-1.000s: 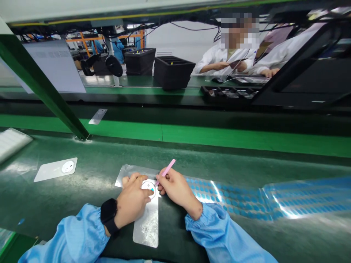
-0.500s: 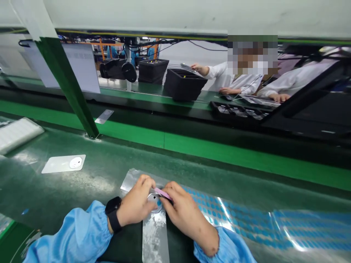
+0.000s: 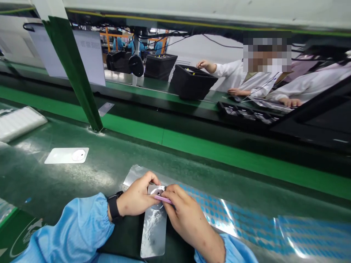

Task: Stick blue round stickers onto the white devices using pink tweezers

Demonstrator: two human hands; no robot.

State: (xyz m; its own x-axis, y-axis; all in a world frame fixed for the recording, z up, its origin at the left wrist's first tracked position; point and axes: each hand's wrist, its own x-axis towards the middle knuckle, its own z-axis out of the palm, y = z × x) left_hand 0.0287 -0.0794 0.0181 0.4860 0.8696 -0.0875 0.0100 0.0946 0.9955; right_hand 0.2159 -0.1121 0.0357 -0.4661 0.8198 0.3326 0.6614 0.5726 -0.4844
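A silvery phone-shaped panel [image 3: 154, 233] with a round section at its top lies lengthwise on a dark surface before me. Over its top end, my right hand [image 3: 182, 208] has its fingers closed on a thin pink strip-like tool [image 3: 163, 199]. My left hand [image 3: 138, 195], with a black watch at the wrist, pinches at the panel's upper edge; its thumb tip meets the pink tool's left end. What exactly the left fingers grip is partly hidden. Behind the hands lies a clear film [image 3: 133, 174].
Sheets of blue round stickers [image 3: 246, 226] lie at right. A pale panel [image 3: 65, 156] and a white padded stack [image 3: 22, 122] are at left. A green post [image 3: 75, 76] stands behind. Across the line, a person in white works beside black bins [image 3: 192, 82].
The pink tool has gone from slanting to nearly level and sits nearer the round section. My left thumb has moved up to its end. The view has shifted slightly.
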